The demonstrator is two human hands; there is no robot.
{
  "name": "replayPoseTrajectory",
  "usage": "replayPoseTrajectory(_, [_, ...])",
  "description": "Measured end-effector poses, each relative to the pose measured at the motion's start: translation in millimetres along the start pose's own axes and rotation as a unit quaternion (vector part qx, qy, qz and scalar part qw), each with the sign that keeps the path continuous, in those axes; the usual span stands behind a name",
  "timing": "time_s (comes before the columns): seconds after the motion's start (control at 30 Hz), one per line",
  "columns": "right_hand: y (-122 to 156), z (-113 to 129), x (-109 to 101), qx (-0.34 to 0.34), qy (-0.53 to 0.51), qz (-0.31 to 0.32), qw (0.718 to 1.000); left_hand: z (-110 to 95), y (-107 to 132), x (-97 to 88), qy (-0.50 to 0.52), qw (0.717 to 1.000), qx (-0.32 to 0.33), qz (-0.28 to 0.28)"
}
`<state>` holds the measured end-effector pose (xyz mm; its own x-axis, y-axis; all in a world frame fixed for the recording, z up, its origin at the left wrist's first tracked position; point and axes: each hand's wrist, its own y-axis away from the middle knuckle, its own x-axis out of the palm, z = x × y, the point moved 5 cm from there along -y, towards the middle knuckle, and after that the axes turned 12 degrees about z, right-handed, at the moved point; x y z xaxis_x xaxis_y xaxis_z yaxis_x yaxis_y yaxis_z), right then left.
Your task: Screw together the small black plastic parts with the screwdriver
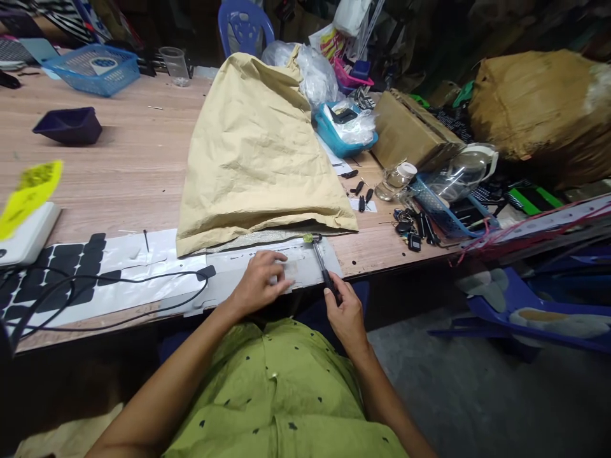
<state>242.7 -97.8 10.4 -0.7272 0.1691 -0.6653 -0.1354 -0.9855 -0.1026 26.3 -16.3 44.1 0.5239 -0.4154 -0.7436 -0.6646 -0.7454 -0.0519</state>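
Observation:
My right hand (344,308) is closed round the black handle of a small hammer (321,256). The hammer's yellow-green head lies over the white board (224,270) along the table's front edge. Above this board is my left hand (262,280), its fingers bent toward the thumb and slightly blurred. Something small and translucent shows at its fingertips, too indistinct to name. Just beyond both hands, a large beige cloth bag (258,152) lies on the table, its near edge reaching the board.
Left are a sheet of black stickers (79,261), a black cable (143,278) and a purple tray (69,125). Black key fobs (414,242), a glass jar (394,184), a blue basket (458,210) and a cardboard box (410,130) are on the right.

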Motion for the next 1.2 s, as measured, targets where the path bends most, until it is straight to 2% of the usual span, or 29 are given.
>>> replayPoseTrajectory(0.07, [-0.3, -1.5, 0.6, 0.002, 0.0, 0.001, 1.0, 14.6, -19.9, -14.5, -0.003, 0.999, -0.045, -0.031])
replayPoseTrajectory(0.13, [-0.4, -2.5, 0.9, 0.006, 0.001, 0.0, 1.0, 28.4, -37.8, -24.3, -0.043, 0.994, -0.093, -0.037])
replayPoseTrajectory(0.23, [-0.3, -2.5, 1.5, 0.007, -0.001, 0.0, 1.0, 42.6, -51.2, -34.3, -0.117, 0.978, -0.167, -0.042])
replayPoseTrajectory(0.43, [0.6, -1.5, 2.1, 0.01, -0.006, 0.001, 1.0, 46.0, -35.0, -63.7, -0.213, 0.943, -0.219, -0.13])
replayPoseTrajectory(0.63, [1.4, -1.7, 2.2, 0.011, -0.006, 0.001, 1.0, 61.4, -23.6, -81.8, -0.211, 0.937, -0.258, -0.107])
replayPoseTrajectory(0.8, [1.8, -0.9, 2.1, 0.008, -0.002, -0.003, 1.0, 69.2, -16.3, -84.6, -0.217, 0.922, -0.3, -0.114])
replayPoseTrajectory(0.93, [1.5, -1.0, 1.5, 0.008, 0.002, -0.004, 1.0, 65.4, -17.2, -78.4, -0.206, 0.925, -0.294, -0.123])
replayPoseTrajectory(1.07, [0.6, -1.4, 0.6, 0.001, 0.007, -0.003, 1.0, 61.8, -29.4, -66.1, -0.193, 0.936, -0.271, -0.117])
replayPoseTrajectory(1.2, [0.0, -2.1, 0.6, -0.002, 0.015, -0.003, 1.0, 66.0, -33.2, -62.5, -0.163, 0.936, -0.292, -0.114])
